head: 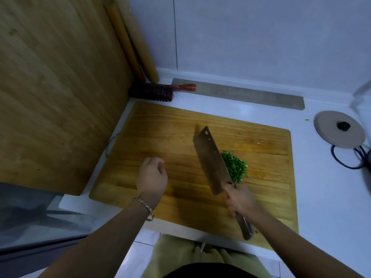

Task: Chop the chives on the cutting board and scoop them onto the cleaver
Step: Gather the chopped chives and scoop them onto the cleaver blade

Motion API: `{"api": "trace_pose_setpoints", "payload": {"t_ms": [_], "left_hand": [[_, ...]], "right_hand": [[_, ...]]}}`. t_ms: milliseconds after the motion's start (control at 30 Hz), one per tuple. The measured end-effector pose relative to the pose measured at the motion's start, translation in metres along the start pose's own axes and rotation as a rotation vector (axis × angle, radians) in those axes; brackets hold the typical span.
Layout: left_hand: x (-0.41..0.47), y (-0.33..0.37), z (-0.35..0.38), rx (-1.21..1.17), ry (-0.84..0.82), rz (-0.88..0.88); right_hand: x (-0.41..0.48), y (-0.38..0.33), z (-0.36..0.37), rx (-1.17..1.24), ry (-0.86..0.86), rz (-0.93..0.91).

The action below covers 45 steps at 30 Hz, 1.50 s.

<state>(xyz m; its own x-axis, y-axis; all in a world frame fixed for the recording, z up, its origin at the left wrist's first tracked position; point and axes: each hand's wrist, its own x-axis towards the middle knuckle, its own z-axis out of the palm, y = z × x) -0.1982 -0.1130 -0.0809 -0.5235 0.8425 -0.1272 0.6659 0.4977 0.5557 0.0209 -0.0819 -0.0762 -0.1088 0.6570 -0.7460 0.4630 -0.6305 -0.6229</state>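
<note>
A small heap of chopped green chives [235, 167] lies on the wooden cutting board [160, 137], right of its middle. My right hand [240, 199] grips the handle of the cleaver [210, 161]. Its broad blade stands tilted on edge against the left side of the heap and hides part of it. My left hand [152, 175], a bracelet on its wrist, hovers over the board to the left of the blade, fingers loosely curled and holding nothing.
A large bamboo board [60, 87] leans upright at the left with rolling pins [130, 37] behind it. A red-handled brush [160, 91] lies behind the cutting board. A round lid [339, 129] and black cable [349, 159] sit at the right.
</note>
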Motion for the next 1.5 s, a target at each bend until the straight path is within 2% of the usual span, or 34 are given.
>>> {"api": "trace_pose_setpoints", "payload": {"t_ms": [100,167,333,533,600,667,733,800,867,933,1000,1133,1233,1300,1400,1500], "left_hand": [[-0.001,0.007,0.005,-0.003,-0.027,0.015],[-0.003,0.012,0.009,-0.013,-0.02,0.036],[-0.005,0.025,0.016,-0.012,-0.013,0.083],[-0.008,0.033,0.019,-0.012,-0.011,0.132],[-0.01,0.036,0.019,-0.006,-0.02,0.139],[-0.012,0.04,0.019,-0.03,-0.039,0.175],[-0.015,0.049,0.021,-0.097,-0.057,0.288],[-0.019,0.068,0.026,-0.113,-0.087,0.504],[-0.025,0.092,0.04,0.0,-0.19,0.717],[-0.032,0.11,0.06,0.128,-0.257,0.84],[-0.035,0.117,0.075,0.186,-0.285,0.805],[-0.035,0.115,0.084,0.251,-0.33,0.679],[-0.034,0.117,0.08,0.274,-0.285,0.524],[-0.031,0.121,0.081,0.248,-0.276,0.576],[-0.024,0.122,0.082,0.271,-0.363,0.678],[-0.02,0.113,0.082,0.379,-0.439,0.549]], "right_hand": [[0.001,0.009,-0.024,-0.002,0.04,0.002],[-0.004,0.014,-0.036,-0.03,-0.027,-0.016],[-0.012,0.022,-0.056,-0.359,-0.241,-0.052],[0.001,0.01,-0.081,-0.497,-0.142,-0.082],[0.001,0.004,-0.089,-0.425,-0.13,-0.058],[-0.004,0.001,-0.094,-0.235,-0.154,0.002],[-0.013,-0.004,-0.097,-0.089,-0.147,0.038],[-0.02,-0.007,-0.098,-0.006,-0.139,0.048],[-0.024,-0.01,-0.1,0.071,-0.145,0.068],[-0.026,-0.014,-0.103,0.15,-0.163,0.107],[-0.028,-0.018,-0.108,0.191,-0.173,0.116],[-0.029,-0.017,-0.121,0.095,-0.15,0.07],[-0.027,-0.013,-0.125,0.09,-0.132,0.063],[-0.027,-0.014,-0.125,0.065,-0.135,0.062],[-0.027,-0.016,-0.124,0.033,-0.145,0.066],[-0.029,-0.019,-0.125,0.052,-0.128,0.055]]}}
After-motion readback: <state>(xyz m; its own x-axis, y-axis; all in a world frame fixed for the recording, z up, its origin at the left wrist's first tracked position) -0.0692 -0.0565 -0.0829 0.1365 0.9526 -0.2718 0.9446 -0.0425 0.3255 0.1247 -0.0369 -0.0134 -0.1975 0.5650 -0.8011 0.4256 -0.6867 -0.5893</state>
